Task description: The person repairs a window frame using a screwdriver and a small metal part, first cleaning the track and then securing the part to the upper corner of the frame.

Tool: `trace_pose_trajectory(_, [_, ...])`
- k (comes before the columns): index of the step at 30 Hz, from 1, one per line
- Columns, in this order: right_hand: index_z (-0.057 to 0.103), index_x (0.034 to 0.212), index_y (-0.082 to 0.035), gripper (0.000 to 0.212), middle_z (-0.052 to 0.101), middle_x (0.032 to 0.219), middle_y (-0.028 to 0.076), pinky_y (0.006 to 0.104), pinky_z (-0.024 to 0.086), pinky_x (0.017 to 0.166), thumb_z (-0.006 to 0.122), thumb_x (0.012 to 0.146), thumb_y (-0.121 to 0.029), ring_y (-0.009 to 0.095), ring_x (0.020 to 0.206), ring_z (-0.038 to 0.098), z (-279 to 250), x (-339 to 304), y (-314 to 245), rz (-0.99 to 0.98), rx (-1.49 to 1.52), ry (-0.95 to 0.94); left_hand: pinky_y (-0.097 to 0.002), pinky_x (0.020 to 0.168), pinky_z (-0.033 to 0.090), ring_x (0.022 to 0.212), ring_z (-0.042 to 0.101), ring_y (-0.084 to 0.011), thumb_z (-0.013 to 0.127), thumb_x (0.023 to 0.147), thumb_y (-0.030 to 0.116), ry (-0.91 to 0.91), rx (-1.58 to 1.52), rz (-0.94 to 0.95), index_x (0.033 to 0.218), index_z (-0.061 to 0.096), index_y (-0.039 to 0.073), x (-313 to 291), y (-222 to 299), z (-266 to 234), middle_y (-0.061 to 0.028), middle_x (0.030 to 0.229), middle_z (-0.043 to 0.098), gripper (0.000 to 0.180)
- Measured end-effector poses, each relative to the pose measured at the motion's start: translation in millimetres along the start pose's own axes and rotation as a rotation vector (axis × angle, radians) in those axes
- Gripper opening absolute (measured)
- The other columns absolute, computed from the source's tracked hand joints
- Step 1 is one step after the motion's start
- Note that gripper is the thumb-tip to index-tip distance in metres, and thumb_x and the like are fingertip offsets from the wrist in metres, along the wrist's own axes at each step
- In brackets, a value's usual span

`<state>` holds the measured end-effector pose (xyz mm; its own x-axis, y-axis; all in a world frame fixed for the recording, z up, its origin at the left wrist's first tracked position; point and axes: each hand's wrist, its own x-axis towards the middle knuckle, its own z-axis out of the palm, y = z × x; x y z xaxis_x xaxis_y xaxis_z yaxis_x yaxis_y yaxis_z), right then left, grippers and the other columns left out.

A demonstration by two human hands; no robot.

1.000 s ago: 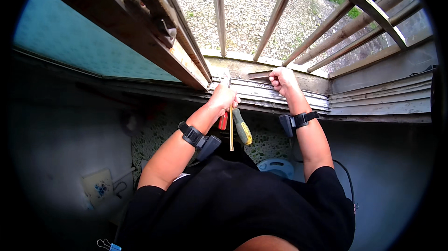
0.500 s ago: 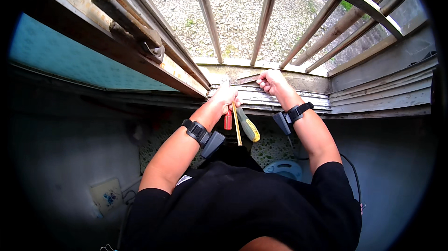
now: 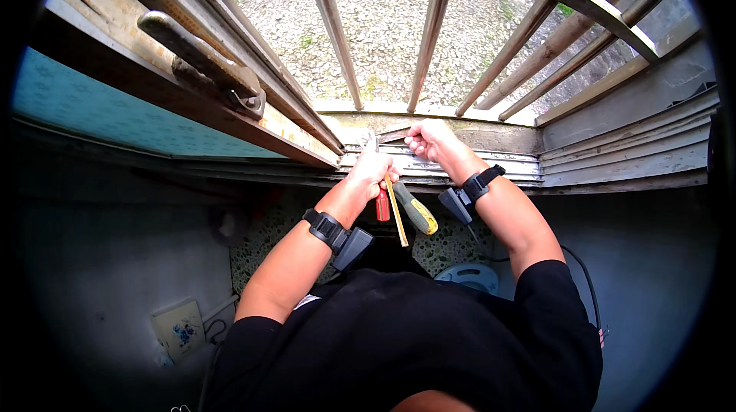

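Over the window sill, my left hand [image 3: 373, 168] is closed around several tools. A red handle [image 3: 382, 206], a thin yellowish stick [image 3: 398, 219] and a thick grey-green and yellow screwdriver-like handle [image 3: 418, 211] stick out of it toward me. Their other ends are mostly hidden by the fingers. My right hand [image 3: 432, 138], also closed, pinches one end of a thin, flat, brownish strip [image 3: 393, 136]. The strip's far end points left, close to the left hand's fingertips. Both hands are above the window track [image 3: 468, 165].
Metal bars [image 3: 429, 36] curve outward beyond the sill, with gravelly ground behind. A sliding window frame with a handle [image 3: 201, 55] stands at left. Below are a light-blue plastic object [image 3: 469, 277], a dark cable [image 3: 584, 278] and a wall plate [image 3: 180, 329].
My right hand has shifted left with the strip, bringing it nearer the left hand. The handles in my left hand have moved slightly down and right. The view has shifted a little.
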<state>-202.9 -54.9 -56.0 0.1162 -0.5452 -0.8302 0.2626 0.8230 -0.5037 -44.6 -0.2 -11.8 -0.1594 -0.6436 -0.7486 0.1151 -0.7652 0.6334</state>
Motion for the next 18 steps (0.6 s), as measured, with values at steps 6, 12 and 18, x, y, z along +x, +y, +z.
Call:
trace_pose_trajectory(6, [0.052, 0.077, -0.002, 0.009, 0.056, 0.059, 0.008, 0.0205, 0.037, 0.031, 0.051, 0.081, -0.009, 0.011, 0.042, 0.049, 2, 3, 3, 0.059, 0.079, -0.059, -0.024, 0.028, 0.032, 0.04, 0.048, -0.0152, 0.039, 0.078, -0.008, 0.013, 0.007, 0.077, 0.136, 0.008, 0.004, -8, -3, 1, -0.017, 0.069, 0.056, 0.067])
trace_pose_trajectory(12, [0.051, 0.075, 0.002, 0.015, 0.055, 0.059, 0.01, 0.0197, 0.04, 0.035, 0.044, 0.084, -0.009, 0.014, 0.045, 0.051, -5, 2, -3, 0.056, 0.436, -0.353, -0.0237, 0.027, 0.031, 0.039, 0.048, -0.0135, 0.042, 0.076, -0.006, 0.032, 0.022, 0.16, 0.108, 0.036, -0.006, -23, -4, -11, -0.0148, 0.063, 0.055, 0.033])
trace_pose_trajectory(18, [0.05, 0.078, 0.002, 0.018, 0.054, 0.059, 0.01, 0.0224, 0.035, 0.034, 0.043, 0.086, -0.012, 0.015, 0.044, 0.048, -4, -15, 4, -0.064, 0.467, -0.139, -0.0231, 0.026, 0.029, 0.038, 0.047, -0.0128, 0.042, 0.075, -0.007, 0.02, -0.018, 0.243, 0.09, 0.041, -0.007, -41, -3, -7, -0.0139, 0.06, 0.054, 0.015])
